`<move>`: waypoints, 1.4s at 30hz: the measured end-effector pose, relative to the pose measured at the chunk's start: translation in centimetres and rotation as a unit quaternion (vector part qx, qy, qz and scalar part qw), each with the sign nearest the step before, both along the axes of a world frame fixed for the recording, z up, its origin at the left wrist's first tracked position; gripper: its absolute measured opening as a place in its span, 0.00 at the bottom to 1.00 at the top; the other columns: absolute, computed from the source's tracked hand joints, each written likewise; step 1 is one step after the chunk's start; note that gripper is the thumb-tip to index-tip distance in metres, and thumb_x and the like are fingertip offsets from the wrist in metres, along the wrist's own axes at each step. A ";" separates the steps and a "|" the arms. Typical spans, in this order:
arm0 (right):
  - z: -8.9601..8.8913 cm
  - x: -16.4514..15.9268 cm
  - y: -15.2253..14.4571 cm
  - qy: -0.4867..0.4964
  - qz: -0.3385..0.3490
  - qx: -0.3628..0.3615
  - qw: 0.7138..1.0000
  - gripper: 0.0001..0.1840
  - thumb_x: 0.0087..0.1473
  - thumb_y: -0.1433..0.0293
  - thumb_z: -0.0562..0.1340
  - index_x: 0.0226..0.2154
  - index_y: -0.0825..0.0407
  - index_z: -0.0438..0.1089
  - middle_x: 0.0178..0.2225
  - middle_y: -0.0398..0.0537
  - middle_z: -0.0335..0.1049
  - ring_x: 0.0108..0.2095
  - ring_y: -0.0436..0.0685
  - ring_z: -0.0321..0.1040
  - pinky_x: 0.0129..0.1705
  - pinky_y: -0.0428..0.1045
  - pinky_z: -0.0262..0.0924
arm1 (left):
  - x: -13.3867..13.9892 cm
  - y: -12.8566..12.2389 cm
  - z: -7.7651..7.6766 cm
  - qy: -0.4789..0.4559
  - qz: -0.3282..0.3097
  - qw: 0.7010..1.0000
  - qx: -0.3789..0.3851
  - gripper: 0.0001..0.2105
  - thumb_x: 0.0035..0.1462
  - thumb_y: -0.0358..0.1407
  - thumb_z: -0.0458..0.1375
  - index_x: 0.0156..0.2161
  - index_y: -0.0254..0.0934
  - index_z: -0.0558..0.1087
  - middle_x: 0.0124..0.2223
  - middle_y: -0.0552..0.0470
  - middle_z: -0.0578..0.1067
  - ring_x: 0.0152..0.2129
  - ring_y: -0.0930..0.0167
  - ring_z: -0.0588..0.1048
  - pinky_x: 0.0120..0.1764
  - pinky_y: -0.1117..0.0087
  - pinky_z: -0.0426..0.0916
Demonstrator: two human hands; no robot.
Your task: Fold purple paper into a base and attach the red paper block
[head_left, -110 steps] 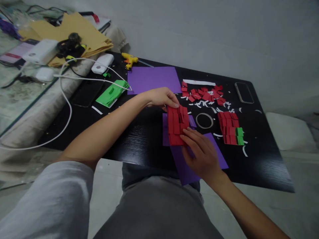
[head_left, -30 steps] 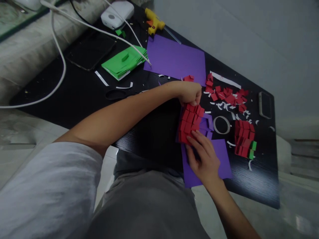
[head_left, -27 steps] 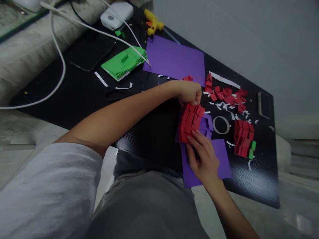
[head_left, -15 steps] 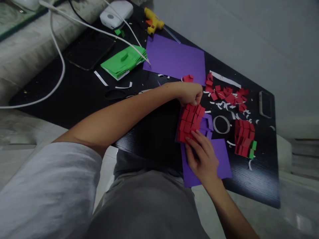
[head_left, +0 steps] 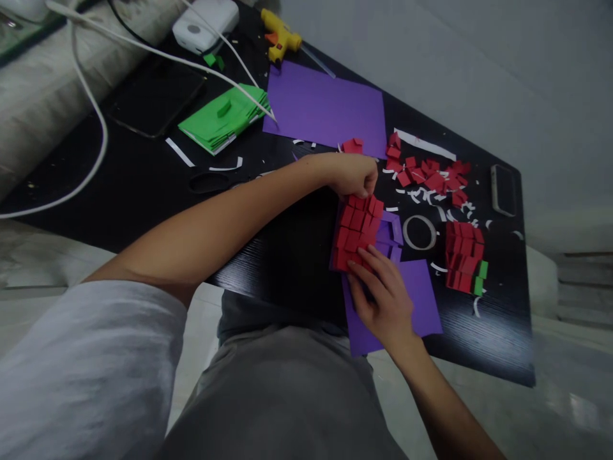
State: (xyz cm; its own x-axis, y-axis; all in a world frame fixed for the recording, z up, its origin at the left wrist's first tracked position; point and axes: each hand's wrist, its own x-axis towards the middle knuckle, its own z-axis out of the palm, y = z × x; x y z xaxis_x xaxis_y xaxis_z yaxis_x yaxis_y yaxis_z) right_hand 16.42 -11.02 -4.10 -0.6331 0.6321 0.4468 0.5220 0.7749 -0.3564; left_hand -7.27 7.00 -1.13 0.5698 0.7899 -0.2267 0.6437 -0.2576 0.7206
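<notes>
A block of red folded-paper squares in rows (head_left: 355,231) lies on the black table, backed by purple paper at its left edge. My left hand (head_left: 355,175) is closed at the block's far edge, fingertips pinched against the top row; whatever is between them is hidden. On the near end rests my right hand (head_left: 385,303), its fingers stretched out and touching the lowest red squares. Folded purple paper strips (head_left: 390,233) stick out to the right of the block. Under my right hand is a flat purple sheet (head_left: 425,306).
Loose red folded pieces (head_left: 433,177) and white paper scraps lie at the far right, near a tape ring (head_left: 419,232). A second red block with green pieces (head_left: 463,259) and a phone (head_left: 502,190) sit rightward. Green paper (head_left: 225,118), a yellow glue gun (head_left: 281,37) and white cable (head_left: 158,52) lie farther left.
The whole view has shifted slightly, so everything sits a little farther left. Both hands stay at the same places on the red block, with hardly any visible movement.
</notes>
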 end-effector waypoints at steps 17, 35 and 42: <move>-0.3 1.0 0.4 -0.016 0.048 -0.015 0.999 0.32 0.64 0.80 0.63 0.66 0.42 0.68 0.60 0.54 0.74 0.67 0.69 0.65 0.62 0.71 0.70 | 0.0 -0.3 0.4 0.015 -0.010 1.000 0.007 0.20 0.53 0.32 0.62 0.52 0.37 0.81 0.40 0.47 0.81 0.36 0.64 0.77 0.42 0.65 0.65; -0.1 0.5 0.7 -0.061 0.028 -0.001 0.998 0.23 0.63 0.78 0.63 0.57 0.45 0.71 0.66 0.57 0.65 0.63 0.70 0.68 0.59 0.70 0.69 | -0.5 -1.7 3.4 0.079 -0.015 0.997 0.006 0.17 0.56 0.27 0.60 0.51 0.34 0.81 0.40 0.49 0.81 0.40 0.66 0.74 0.46 0.69 0.64; 0.7 -0.2 0.2 -0.049 0.024 -0.027 0.998 0.21 0.63 0.78 0.62 0.56 0.48 0.70 0.63 0.61 0.68 0.63 0.71 0.67 0.60 0.70 0.69 | -0.2 -2.4 4.3 0.143 -0.021 0.989 0.027 0.15 0.53 0.30 0.61 0.46 0.31 0.82 0.42 0.42 0.82 0.40 0.60 0.76 0.46 0.64 0.66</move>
